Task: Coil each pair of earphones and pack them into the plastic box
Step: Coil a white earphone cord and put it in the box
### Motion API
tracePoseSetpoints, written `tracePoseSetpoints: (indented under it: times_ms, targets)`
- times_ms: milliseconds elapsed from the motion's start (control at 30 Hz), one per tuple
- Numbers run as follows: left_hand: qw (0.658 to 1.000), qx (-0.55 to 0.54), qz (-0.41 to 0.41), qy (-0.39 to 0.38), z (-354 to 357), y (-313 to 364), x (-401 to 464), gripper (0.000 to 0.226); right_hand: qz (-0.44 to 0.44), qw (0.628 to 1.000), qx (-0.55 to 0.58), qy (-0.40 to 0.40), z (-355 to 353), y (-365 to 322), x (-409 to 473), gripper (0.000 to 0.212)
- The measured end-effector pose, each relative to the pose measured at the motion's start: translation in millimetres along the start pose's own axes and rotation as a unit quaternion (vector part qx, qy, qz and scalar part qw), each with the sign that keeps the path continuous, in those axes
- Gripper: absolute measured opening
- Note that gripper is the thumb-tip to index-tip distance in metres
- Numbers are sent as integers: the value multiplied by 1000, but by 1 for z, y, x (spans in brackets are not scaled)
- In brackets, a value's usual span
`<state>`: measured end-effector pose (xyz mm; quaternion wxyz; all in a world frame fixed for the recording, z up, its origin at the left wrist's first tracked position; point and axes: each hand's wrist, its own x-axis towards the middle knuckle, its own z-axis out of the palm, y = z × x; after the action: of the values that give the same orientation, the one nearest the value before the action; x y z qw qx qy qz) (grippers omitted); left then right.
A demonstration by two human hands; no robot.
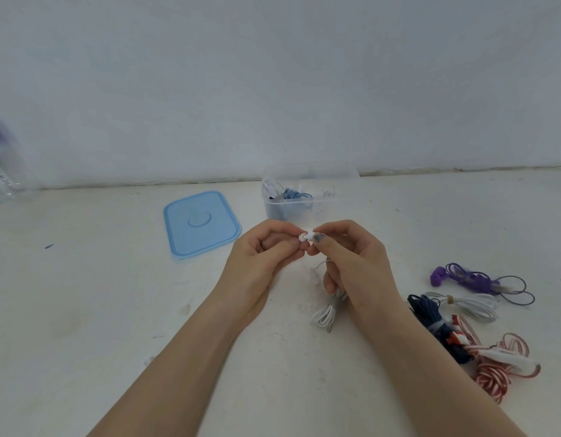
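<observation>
Hand [351, 257] over half-hidden white earphones [325, 313]

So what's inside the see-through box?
The clear plastic box holds a coiled blue earphone cable and white earphones. Its frosted wall blurs whatever lies lower down, so how many pairs are packed cannot be told.

Blue lid [202, 223], clear box [307, 197], white earphones [325, 313], red-and-white striped cable [493, 370].

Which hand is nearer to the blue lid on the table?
Left. The left hand is just right of the blue lid; the right hand is farther right, beyond the left.
</observation>
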<state>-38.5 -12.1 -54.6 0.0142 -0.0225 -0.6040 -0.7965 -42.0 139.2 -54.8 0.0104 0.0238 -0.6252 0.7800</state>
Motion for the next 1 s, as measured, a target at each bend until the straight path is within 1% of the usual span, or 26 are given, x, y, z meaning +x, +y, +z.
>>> tracePoseSetpoints:
  times_ms: [233,400,567,667,700,833,1000]
  targets:
    - [1000,17,0,-6,-1,0,0,14,4,1000,-1,0,-2,1,0,5]
    - [1000,17,-11,-7,-1,1,0,14,27,999,37,-25,-4,-2,0,7]
    - [999,-15,-21,-30,-2,0,-1,13,50,996,61,-35,-5,-5,0,5]
    - [998,-44,-25,-36,-2,2,-1,22,62,994,80,-45,-5,-7,0,3]
    - [997,-53,-27,-40,-2,2,-1,22,67,993,86,-52,-5,-8,0,5]
    - [994,-77,-43,-61,-3,4,-1,19,83,989,98,-75,-6,-11,0,13]
    - [992,-86,-57,-75,-3,2,0,11,85,989,96,-75,-4,-12,-1,11]
